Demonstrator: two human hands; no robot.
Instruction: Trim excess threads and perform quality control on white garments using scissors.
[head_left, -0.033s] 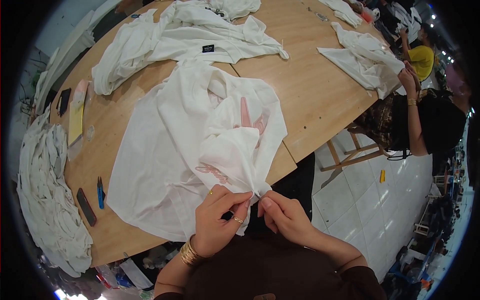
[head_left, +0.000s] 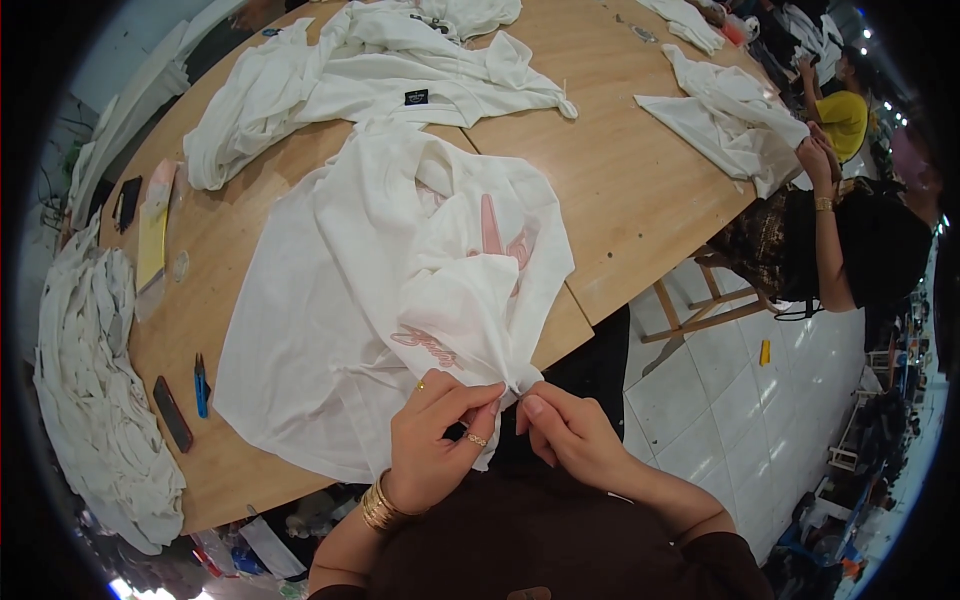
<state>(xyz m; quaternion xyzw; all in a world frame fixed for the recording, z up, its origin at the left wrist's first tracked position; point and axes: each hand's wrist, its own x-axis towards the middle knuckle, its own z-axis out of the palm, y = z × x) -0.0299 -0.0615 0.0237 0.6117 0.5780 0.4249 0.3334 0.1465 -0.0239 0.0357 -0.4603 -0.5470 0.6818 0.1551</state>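
A white T-shirt (head_left: 290, 300) with pink print is spread over the near part of the table, its folds bunched toward me. At its near edge my left hand (head_left: 440, 430) pinches the cloth between thumb and fingertips. Close beside it, almost touching, my right hand (head_left: 570, 425) is closed on the same gathered bit of fabric. A tiny dark detail shows between the fingertips, too small to make out. Blue thread snips (head_left: 201, 386) and a dark phone (head_left: 173, 414) lie on the table to the left of the shirt.
More white shirts (head_left: 370, 75) lie across the far side, and a tall heap of white garments (head_left: 85, 400) lines the left edge. A yellow strip (head_left: 152, 240) rests near it. At right, a person in black (head_left: 860, 240) handles another white garment (head_left: 740, 120) beside a wooden stool (head_left: 690, 318).
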